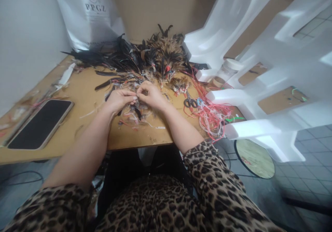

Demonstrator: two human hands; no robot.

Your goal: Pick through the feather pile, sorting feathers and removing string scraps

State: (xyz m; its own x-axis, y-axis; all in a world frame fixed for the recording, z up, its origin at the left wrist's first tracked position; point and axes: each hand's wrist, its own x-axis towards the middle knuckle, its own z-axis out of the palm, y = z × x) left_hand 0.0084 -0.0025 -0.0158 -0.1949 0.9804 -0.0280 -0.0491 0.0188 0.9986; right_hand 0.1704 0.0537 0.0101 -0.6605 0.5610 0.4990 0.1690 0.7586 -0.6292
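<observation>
White foam packing (pixel 272 62) hides the table's (pixel 85 121) right end; the feather pile (pixel 145 57) lies behind. Left hand (pixel 119 99) and right hand (pixel 151 95) pinch small feathers (pixel 135 110), fingertips together, grip blurred

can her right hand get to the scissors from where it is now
Probably yes. The scissors lie flat on the table just to the right of the right hand, with only loose feather scraps between them. The red and white strings tangle mostly on their far side, so the handles look free.
</observation>
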